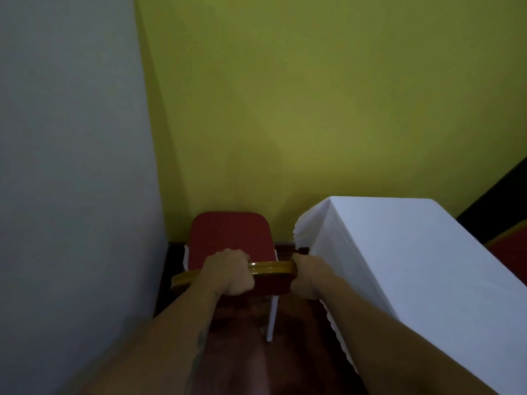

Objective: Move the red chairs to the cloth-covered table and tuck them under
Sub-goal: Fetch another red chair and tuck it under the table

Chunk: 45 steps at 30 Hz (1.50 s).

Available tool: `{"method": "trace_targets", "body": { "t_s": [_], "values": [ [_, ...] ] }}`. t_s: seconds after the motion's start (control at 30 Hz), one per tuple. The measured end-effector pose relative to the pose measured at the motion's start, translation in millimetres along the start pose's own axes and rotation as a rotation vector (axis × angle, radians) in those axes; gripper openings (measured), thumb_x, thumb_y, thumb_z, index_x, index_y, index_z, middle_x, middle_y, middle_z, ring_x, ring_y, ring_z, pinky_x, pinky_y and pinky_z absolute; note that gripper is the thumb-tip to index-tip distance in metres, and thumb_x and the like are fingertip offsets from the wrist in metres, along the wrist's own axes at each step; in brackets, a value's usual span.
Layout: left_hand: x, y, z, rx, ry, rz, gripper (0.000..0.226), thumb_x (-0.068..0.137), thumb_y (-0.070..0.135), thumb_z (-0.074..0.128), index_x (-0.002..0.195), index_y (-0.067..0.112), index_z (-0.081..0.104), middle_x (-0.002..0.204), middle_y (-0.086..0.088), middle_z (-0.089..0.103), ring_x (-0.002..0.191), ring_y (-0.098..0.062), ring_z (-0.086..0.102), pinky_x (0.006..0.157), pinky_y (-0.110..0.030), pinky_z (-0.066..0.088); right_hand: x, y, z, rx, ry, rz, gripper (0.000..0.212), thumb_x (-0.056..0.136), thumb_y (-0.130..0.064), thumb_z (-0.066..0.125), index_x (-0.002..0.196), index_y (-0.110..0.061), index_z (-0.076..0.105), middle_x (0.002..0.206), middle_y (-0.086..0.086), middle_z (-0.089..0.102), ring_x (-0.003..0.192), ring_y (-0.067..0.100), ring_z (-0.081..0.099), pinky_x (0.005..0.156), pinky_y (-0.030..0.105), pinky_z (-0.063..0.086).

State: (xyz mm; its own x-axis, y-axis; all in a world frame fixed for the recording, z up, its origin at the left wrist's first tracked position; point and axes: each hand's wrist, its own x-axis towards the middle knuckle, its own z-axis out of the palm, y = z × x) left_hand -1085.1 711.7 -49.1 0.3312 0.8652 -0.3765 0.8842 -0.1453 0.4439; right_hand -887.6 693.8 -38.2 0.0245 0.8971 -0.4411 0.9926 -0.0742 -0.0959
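Note:
A red chair (231, 238) with a red padded seat and a gold-framed backrest stands in the room corner, its seat facing the yellow-green wall. My left hand (229, 273) is closed over the middle of the gold top rail of the backrest. My right hand (308, 276) grips the rail's right end, close against the hanging cloth. The cloth-covered table (405, 252), draped in white, stands directly to the right of the chair. One white chair leg (272, 317) shows below the backrest; the other legs are hidden.
A grey-white wall (71, 166) closes off the left side and a yellow-green wall (313, 109) the far side. The floor (242, 352) is dark reddish carpet. Past the table at the far right lies a strip of red floor (510, 246).

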Motion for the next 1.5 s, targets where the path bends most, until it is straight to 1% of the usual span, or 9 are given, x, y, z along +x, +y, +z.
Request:
{"method": "trace_targets", "body": {
  "t_s": [0.13, 0.57, 0.7, 0.87, 0.97, 1.07, 1.17, 1.33, 1.5],
  "values": [
    [2, -5, 0, 0.021, 0.063, 0.038, 0.048, 0.061, 0.028, 0.058, 0.107, 0.026, 0.072, 0.097, 0.002, 0.070, 0.086, -0.023, 0.065, 0.085, -0.042, 0.056, 9, 7, 7, 0.063, 0.066, 0.000, 0.021, 0.084, -0.020, 0.070, 0.088, -0.026, 0.050, 0.102, 0.005, 0.065, 0.098, 0.026, 0.065, 0.084, 0.038, 0.054],
    [-23, -10, -5, 0.102, -0.122, 0.052, 0.049, 0.070, 0.023, 0.061, 0.119, 0.024, 0.070, 0.080, 0.008, 0.056, 0.080, -0.020, 0.055, 0.082, -0.041, 0.050, -37, 0, 24, -0.099, 0.036, -0.036, 0.033, 0.085, -0.030, 0.065, 0.116, -0.023, 0.057, 0.106, 0.004, 0.062, 0.096, 0.025, 0.062, 0.088, 0.042, 0.056],
    [-47, -11, 0, 0.115, -0.129, 0.028, 0.054, 0.068, 0.020, 0.059, 0.120, 0.030, 0.068, 0.096, 0.003, 0.066, 0.087, -0.021, 0.063, 0.078, -0.036, 0.056, -69, 0, 31, -0.187, 0.082, -0.054, 0.031, 0.081, -0.044, 0.064, 0.102, -0.021, 0.059, 0.091, 0.001, 0.059, 0.083, 0.022, 0.059, 0.075, 0.035, 0.051],
    [-83, -24, 7, -0.129, -0.082, -0.048, 0.061, 0.072, 0.003, 0.065, 0.130, 0.023, 0.063, 0.121, -0.003, 0.061, 0.103, -0.023, 0.061, 0.079, -0.031, 0.055, -106, -6, 49, -0.235, 0.109, -0.124, 0.052, 0.083, -0.063, 0.060, 0.111, -0.019, 0.062, 0.109, 0.006, 0.067, 0.100, 0.028, 0.065, 0.080, 0.038, 0.051],
    [-116, -26, 12, -0.646, 0.181, -0.132, 0.048, 0.083, -0.007, 0.050, 0.124, 0.013, 0.066, 0.122, -0.006, 0.065, 0.113, -0.023, 0.060, 0.081, -0.028, 0.049, -129, -13, 60, -0.248, 0.115, -0.185, 0.054, 0.088, -0.062, 0.057, 0.117, -0.017, 0.062, 0.115, 0.009, 0.067, 0.104, 0.030, 0.065, 0.078, 0.038, 0.046],
    [-131, -25, 30, -0.835, 0.631, -0.438, 0.039, 0.083, 0.015, 0.054, 0.121, 0.013, 0.065, 0.128, -0.013, 0.061, 0.115, -0.033, 0.057, 0.093, -0.039, 0.049, -152, -15, 72, -0.228, 0.112, -0.208, 0.055, 0.090, -0.057, 0.057, 0.124, -0.015, 0.062, 0.122, 0.012, 0.065, 0.111, 0.033, 0.064, 0.085, 0.040, 0.049],
    [-143, 5, 54, -0.953, 0.606, -0.785, 0.066, 0.083, 0.032, 0.057, 0.139, 0.001, 0.043, 0.141, -0.022, 0.042, 0.121, -0.041, 0.048, 0.089, -0.041, 0.047, -169, -14, 79, -0.207, 0.105, -0.200, 0.052, 0.088, -0.051, 0.060, 0.123, -0.014, 0.065, 0.122, 0.011, 0.067, 0.110, 0.033, 0.065, 0.087, 0.041, 0.052],
    [-145, 51, 81, -1.177, 0.648, -0.827, 0.105, 0.081, 0.020, 0.067, 0.155, 0.003, -0.005, 0.148, -0.024, 0.038, 0.124, -0.039, 0.052, 0.095, -0.042, 0.047, -184, 1, 95, -0.083, -0.012, -0.111, 0.058, 0.086, -0.050, 0.061, 0.131, -0.013, 0.061, 0.128, 0.011, 0.064, 0.116, 0.033, 0.063, 0.091, 0.040, 0.050],
    [-144, 72, 93, -1.310, 0.757, -0.919, 0.084, 0.085, 0.012, 0.067, 0.152, 0.006, 0.016, 0.143, -0.024, 0.047, 0.117, -0.039, 0.058, 0.080, -0.039, 0.044, -188, 13, 97, -0.077, -0.082, -0.128, 0.053, 0.089, -0.040, 0.063, 0.131, -0.009, 0.057, 0.128, 0.015, 0.060, 0.114, 0.036, 0.062, 0.087, 0.041, 0.050]
  ]
}}
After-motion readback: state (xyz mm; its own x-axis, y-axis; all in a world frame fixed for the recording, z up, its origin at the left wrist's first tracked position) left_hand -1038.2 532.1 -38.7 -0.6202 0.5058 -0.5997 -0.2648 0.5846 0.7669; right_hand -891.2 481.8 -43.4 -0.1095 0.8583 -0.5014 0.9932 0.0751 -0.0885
